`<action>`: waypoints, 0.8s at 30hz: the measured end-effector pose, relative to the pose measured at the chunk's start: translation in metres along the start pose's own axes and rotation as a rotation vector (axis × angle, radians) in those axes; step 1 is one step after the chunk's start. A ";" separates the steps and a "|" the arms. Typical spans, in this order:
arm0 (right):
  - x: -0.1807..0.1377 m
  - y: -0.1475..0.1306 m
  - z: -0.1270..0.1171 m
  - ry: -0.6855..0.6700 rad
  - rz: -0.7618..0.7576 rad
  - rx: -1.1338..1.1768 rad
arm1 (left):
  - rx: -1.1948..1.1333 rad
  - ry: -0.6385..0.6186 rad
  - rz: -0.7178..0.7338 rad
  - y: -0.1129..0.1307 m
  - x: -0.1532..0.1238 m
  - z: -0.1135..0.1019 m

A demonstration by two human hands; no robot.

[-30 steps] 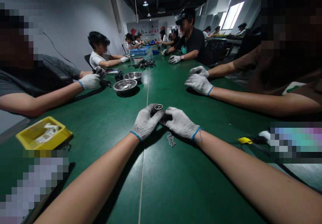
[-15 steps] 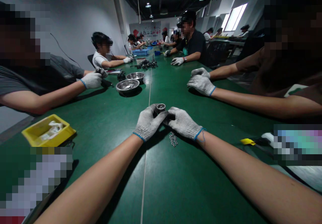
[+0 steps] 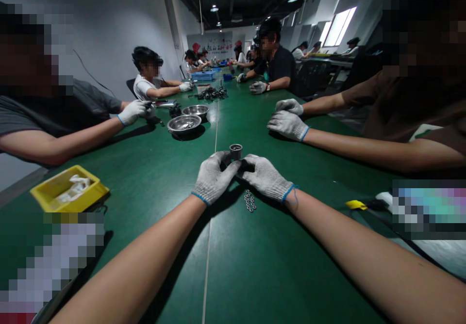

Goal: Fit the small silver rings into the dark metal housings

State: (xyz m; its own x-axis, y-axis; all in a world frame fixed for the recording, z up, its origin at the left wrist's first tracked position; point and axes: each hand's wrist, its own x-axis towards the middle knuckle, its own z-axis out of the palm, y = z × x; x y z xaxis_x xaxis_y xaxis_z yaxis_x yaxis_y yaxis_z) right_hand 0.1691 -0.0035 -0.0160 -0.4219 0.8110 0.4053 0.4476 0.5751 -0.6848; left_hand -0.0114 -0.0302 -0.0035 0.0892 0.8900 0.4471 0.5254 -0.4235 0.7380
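Observation:
My left hand (image 3: 213, 177) and my right hand (image 3: 265, 175), both in grey knit gloves, meet at the middle of the green table (image 3: 255, 266). Their fingers are curled together around a small dark metal cylinder (image 3: 236, 151) whose open top sticks up between the fingertips. A small heap of metal rings (image 3: 249, 201) lies on the table just under my right wrist.
Two steel bowls (image 3: 184, 123) stand further up the table. A yellow tray (image 3: 69, 188) sits at the left, a yellow-handled tool (image 3: 358, 204) at the right. Co-workers' gloved hands rest at the left (image 3: 133, 112) and at the right (image 3: 287, 124). More people sit further down.
The metal cylinder has risen a little and now stands clear above my fingertips. My hands have stayed in place.

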 end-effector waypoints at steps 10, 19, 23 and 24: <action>-0.001 0.000 0.000 -0.010 0.023 -0.008 | -0.101 -0.034 -0.062 0.000 0.000 0.000; -0.001 0.003 0.002 -0.047 0.016 -0.035 | -0.240 -0.065 -0.137 -0.002 0.002 0.001; -0.001 0.003 0.002 -0.041 0.009 -0.038 | -0.291 -0.073 -0.159 -0.002 0.003 0.001; -0.001 0.002 0.002 -0.034 0.010 -0.044 | -0.301 -0.075 -0.163 -0.002 0.003 0.001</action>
State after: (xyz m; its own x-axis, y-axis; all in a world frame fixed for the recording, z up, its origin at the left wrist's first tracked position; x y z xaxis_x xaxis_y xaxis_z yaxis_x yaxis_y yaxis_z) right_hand 0.1690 -0.0034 -0.0193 -0.4437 0.8131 0.3769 0.4859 0.5716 -0.6612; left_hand -0.0116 -0.0265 -0.0039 0.0930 0.9552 0.2811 0.2662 -0.2959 0.9174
